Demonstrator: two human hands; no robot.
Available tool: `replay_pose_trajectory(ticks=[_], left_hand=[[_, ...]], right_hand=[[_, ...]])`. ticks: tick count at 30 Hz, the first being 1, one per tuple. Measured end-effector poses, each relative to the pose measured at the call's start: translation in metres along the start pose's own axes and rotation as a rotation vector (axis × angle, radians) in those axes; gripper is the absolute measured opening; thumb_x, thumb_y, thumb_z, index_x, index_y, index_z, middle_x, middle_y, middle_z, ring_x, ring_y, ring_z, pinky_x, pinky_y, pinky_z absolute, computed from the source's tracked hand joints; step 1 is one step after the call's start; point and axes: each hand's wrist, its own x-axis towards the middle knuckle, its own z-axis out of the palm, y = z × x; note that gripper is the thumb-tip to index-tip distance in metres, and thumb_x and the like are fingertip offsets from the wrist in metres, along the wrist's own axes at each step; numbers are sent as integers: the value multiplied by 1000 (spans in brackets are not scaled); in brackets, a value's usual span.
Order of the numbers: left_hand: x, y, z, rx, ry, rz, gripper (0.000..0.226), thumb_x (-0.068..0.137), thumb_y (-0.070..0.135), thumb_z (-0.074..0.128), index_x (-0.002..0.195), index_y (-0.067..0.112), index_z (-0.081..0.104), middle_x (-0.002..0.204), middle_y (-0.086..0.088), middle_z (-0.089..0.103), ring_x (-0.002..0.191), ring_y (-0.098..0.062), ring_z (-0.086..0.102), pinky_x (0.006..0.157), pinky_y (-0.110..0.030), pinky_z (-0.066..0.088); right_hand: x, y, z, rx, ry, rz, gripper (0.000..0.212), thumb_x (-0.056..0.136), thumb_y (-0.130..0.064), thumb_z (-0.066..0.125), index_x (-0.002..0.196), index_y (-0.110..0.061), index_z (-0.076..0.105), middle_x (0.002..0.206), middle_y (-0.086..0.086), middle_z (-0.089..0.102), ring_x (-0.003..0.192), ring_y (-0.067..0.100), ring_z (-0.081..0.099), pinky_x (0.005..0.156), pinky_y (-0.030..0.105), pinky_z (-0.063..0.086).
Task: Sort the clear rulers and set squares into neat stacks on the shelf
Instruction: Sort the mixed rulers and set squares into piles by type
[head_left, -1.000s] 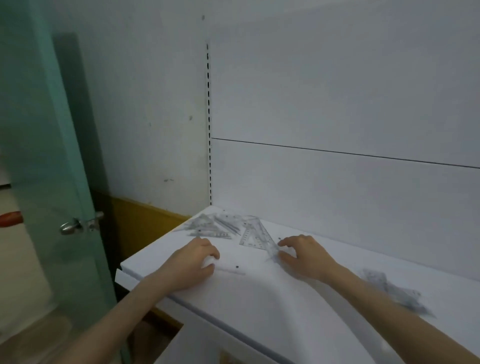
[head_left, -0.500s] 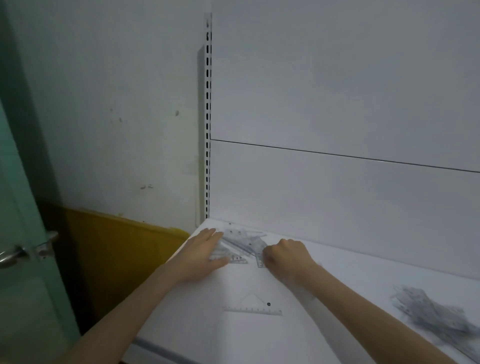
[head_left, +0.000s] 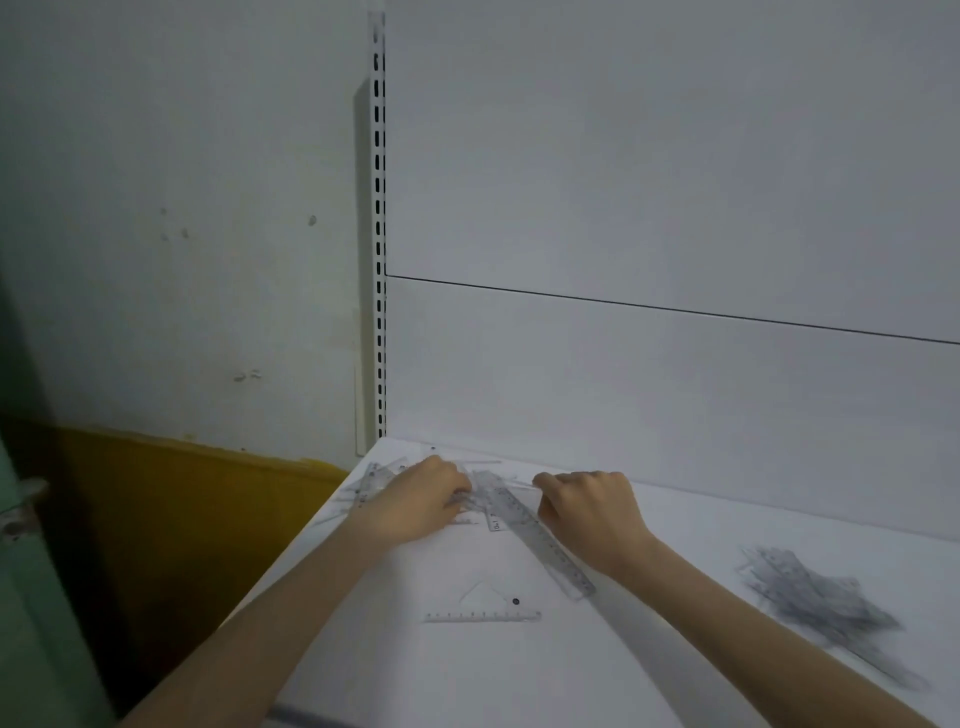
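A loose pile of clear rulers and set squares (head_left: 379, 480) lies in the back left corner of the white shelf (head_left: 519, 670). My left hand (head_left: 421, 501) rests on this pile, fingers pressing down. My right hand (head_left: 589, 514) sits just right of it, knuckles up and fingers curled at the edge of a long clear ruler (head_left: 540, 540) that slants from the pile toward the front right. The fingertips hide the exact grip. A single clear set square (head_left: 483, 605) lies flat in front of both hands.
A second heap of clear rulers (head_left: 826, 608) lies on the shelf at the right. A slotted white upright (head_left: 378, 260) stands at the shelf's back left corner, and the back panel rises behind. The shelf's left edge drops to a dark yellow wall base (head_left: 171, 493).
The view has moved closer to the shelf corner. The long ruler now sticks out of the pile toward the front right beside my right hand. My left hand stays on the pile.
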Motion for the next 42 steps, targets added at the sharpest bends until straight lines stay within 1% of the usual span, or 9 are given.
replay_pose_trajectory(ticks=[5, 7, 10, 13, 18, 28, 35, 39, 42], left_hand=[[-8, 4, 2, 164, 77, 127, 37, 86, 2, 50, 120, 13, 58, 108, -7, 57, 101, -24, 55, 80, -36, 47], [-9, 6, 3, 167, 272, 246, 40, 69, -9, 66, 105, 9, 66, 91, -6, 62, 87, -20, 57, 62, -31, 51], [-12, 6, -3, 122, 444, 289, 35, 54, -12, 80, 81, 9, 72, 76, -1, 63, 77, -11, 50, 47, -25, 51], [-17, 8, -16, 51, 566, 268, 17, 67, -5, 78, 79, 6, 73, 76, -4, 66, 74, -11, 57, 58, -28, 53], [-20, 37, -30, -257, 620, 148, 14, 81, 12, 69, 68, 8, 65, 64, -2, 61, 55, -6, 47, 58, -13, 37], [-1, 165, -26, -933, 196, -11, 25, 96, 20, 54, 80, 1, 49, 80, -13, 62, 48, -40, 62, 39, -37, 49], [33, 292, -3, -897, 115, 172, 25, 89, 15, 64, 75, -1, 49, 71, -10, 68, 41, -28, 58, 41, -28, 43], [56, 366, 18, -783, 179, 246, 25, 90, 12, 60, 71, 0, 49, 58, -18, 53, 47, -13, 52, 53, -25, 39], [77, 421, 40, -668, 216, 319, 29, 84, 9, 59, 60, 8, 44, 54, -1, 41, 51, -11, 35, 54, -24, 31]], right_hand=[[-6, 9, -3, 26, 47, 85, 16, 64, -8, 47, 50, -16, 50, 34, -2, 35, 31, 24, 23, 46, 14, 5], [-13, 13, -5, 141, 31, 170, 10, 64, -10, 60, 59, -18, 63, 41, -4, 53, 34, 24, 45, 40, 18, 26], [-13, 17, -25, 591, -74, 470, 11, 79, -13, 63, 79, -20, 73, 63, -8, 70, 62, 15, 66, 60, 26, 49], [-15, 20, -47, 1066, -146, 683, 12, 86, -9, 63, 80, -10, 73, 70, 2, 73, 67, 16, 70, 66, 23, 54], [-36, 33, -74, 1240, -182, 738, 14, 92, -7, 57, 87, -2, 70, 76, 9, 70, 70, 17, 68, 61, 29, 55], [-133, 101, -132, 1110, -83, 955, 16, 93, -9, 55, 89, -6, 69, 81, 8, 73, 59, 18, 62, 46, 24, 41], [-243, 178, -197, 1039, 26, 1131, 23, 90, 3, 50, 100, -6, 69, 86, 10, 74, 70, 23, 69, 55, 27, 50], [-304, 231, -227, 932, 71, 1156, 18, 90, 3, 52, 100, -5, 65, 85, 9, 75, 73, 26, 70, 57, 30, 52], [-351, 276, -248, 706, 19, 1107, 23, 89, 4, 49, 94, -14, 62, 83, 3, 74, 71, 16, 71, 57, 25, 53]])
